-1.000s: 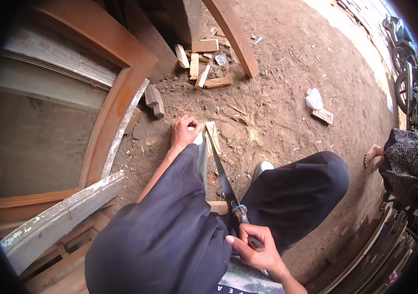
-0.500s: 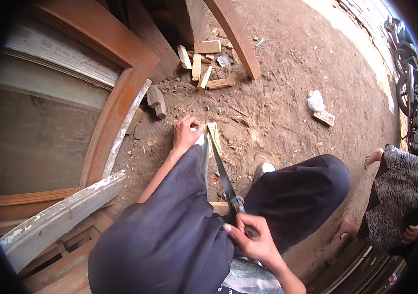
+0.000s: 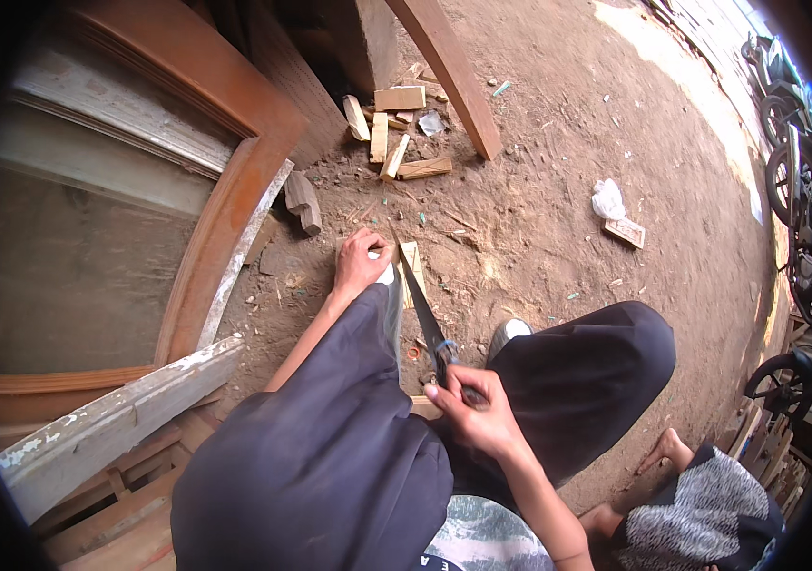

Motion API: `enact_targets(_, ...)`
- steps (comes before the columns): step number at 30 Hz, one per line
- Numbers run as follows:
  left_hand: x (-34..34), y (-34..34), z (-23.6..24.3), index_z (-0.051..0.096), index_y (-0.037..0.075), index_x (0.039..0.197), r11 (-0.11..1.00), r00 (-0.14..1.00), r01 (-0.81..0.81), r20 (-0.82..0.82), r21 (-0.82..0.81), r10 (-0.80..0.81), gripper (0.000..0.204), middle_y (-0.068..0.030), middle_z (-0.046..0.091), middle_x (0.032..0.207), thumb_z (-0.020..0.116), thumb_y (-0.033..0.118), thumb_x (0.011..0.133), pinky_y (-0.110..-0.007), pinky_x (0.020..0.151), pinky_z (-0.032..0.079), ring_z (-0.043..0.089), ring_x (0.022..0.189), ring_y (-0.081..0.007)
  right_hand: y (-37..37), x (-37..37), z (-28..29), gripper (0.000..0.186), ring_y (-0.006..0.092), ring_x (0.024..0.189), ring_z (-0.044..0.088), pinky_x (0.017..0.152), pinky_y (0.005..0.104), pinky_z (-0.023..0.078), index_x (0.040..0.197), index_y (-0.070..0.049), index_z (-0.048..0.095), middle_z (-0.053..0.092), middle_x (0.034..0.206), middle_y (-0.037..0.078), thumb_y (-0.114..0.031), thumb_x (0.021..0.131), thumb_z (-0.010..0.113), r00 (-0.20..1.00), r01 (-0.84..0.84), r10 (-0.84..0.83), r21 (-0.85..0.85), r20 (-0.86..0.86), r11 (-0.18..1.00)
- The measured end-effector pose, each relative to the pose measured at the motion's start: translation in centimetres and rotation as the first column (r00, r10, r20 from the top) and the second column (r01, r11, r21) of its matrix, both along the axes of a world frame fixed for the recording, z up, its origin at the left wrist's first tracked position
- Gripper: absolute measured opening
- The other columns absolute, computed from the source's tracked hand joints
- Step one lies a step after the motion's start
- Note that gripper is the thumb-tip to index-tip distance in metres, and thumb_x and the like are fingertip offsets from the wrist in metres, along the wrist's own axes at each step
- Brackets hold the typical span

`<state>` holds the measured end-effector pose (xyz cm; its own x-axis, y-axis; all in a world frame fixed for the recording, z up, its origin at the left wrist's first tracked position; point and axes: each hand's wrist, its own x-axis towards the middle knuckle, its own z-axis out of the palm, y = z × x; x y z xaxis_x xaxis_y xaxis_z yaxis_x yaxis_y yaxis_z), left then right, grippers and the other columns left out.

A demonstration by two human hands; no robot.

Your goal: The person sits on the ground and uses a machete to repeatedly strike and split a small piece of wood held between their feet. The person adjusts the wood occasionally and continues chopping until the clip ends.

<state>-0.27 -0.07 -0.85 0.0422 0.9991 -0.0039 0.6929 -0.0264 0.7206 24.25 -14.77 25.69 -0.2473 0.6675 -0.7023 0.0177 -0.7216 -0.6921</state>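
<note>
A handsaw (image 3: pixel 425 314) runs diagonally between my knees, its blade tip beside my left hand. My right hand (image 3: pixel 484 411) is closed round the saw's dark handle. At the far end of the blade, a pale piece of wood (image 3: pixel 412 274) lies low over the dirt, with the blade against it. My left hand (image 3: pixel 362 262), its fingers curled, grips the wood's left end next to my shoe; the fingertips are partly hidden. Dark cloth covers my bent legs on both sides of the saw. Another strip of pale wood (image 3: pixel 424 406) shows below the blade, mostly hidden by my legs.
Several wood offcuts (image 3: pixel 399 98) lie ahead beside a slanted brown post (image 3: pixel 453 81). A brown framed panel (image 3: pixel 277 124) and a peeling plank (image 3: pixel 120 423) stand at left. White plastic (image 3: pixel 607 200) rests by a small block (image 3: pixel 625 233). Another person (image 3: pixel 710 514) is at lower right; motorbikes (image 3: pixel 791 171) stand beyond.
My right hand has pushed the saw forward and slightly left, its tip now past the wood. My left hand stays put. The other person has shifted lower in view.
</note>
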Motion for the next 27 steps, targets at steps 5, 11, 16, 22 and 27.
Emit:
enact_targets(5, 0.4, -0.1, 0.3, 0.073, 0.004, 0.081, 0.999, 0.999, -0.017, 0.039, -0.032, 0.019, 0.016, -0.0120, 0.066, 0.083, 0.073, 0.019, 0.083, -0.042, 0.080, 0.052, 0.066, 0.086, -0.0314, -3.0, 1.2, 2.5, 0.049, 0.0029, 0.069, 0.037, 0.061, 0.0259, 0.033, 0.068, -0.007, 0.035, 0.038, 0.064, -0.006, -0.013, 0.098, 0.072, 0.998, -0.064, 0.067, 0.097, -0.019, 0.993)
enact_targets(11, 0.6, 0.1, 0.7, 0.073, 0.005, 0.080, 0.998, 0.997, 0.032, -0.067, 0.053, -0.028, 0.014, -0.0114, 0.066, 0.082, 0.073, 0.019, 0.083, -0.042, 0.081, 0.052, 0.066, 0.084, -0.0308, -1.6, 1.1, 1.8, 0.047, 0.0025, 0.067, 0.036, 0.059, 0.0254, 0.032, 0.068, -0.005, 0.036, 0.039, 0.063, -0.005, -0.013, 0.098, 0.071, 1.000, -0.009, 0.009, 0.058, -0.002, 0.998)
enact_targets(16, 0.0, 0.1, 0.0, 0.073, 0.005, 0.079, 1.000, 1.000, 0.010, 0.008, 0.023, -0.010, 0.013, -0.0113, 0.067, 0.083, 0.073, 0.018, 0.082, -0.042, 0.083, 0.052, 0.066, 0.087, -0.0311, -1.7, -0.4, 0.1, 0.047, 0.0026, 0.063, 0.037, 0.057, 0.0249, 0.032, 0.069, -0.008, 0.037, 0.040, 0.062, -0.006, -0.015, 0.097, 0.073, 1.000, 0.009, -0.008, 0.131, -0.011, 0.991)
enact_targets(22, 0.5, 0.2, -0.1, 0.073, 0.006, 0.079, 0.997, 1.000, 0.024, -0.008, 0.074, -0.024, 0.009, -0.0103, 0.068, 0.081, 0.073, 0.015, 0.080, -0.042, 0.079, 0.052, 0.067, 0.085, -0.0300, -4.4, 1.5, 3.0, 0.046, 0.0039, 0.068, 0.039, 0.062, 0.0268, 0.036, 0.067, -0.005, 0.037, 0.039, 0.061, -0.002, -0.014, 0.097, 0.072, 1.000, -0.022, 0.023, 0.061, -0.011, 0.998)
enact_targets(27, 0.3, 0.1, -0.4, 0.074, 0.006, 0.079, 0.996, 1.000, 0.005, 0.000, 0.086, -0.005, 0.007, -0.0093, 0.067, 0.079, 0.073, 0.013, 0.078, -0.041, 0.075, 0.051, 0.066, 0.081, -0.0291, -0.9, -1.0, -0.7, 0.049, -0.0002, 0.059, 0.031, 0.048, 0.0244, 0.023, 0.069, -0.009, 0.036, 0.036, 0.060, -0.009, -0.016, 0.099, 0.073, 0.999, 0.041, -0.038, 0.096, -0.030, 0.995)
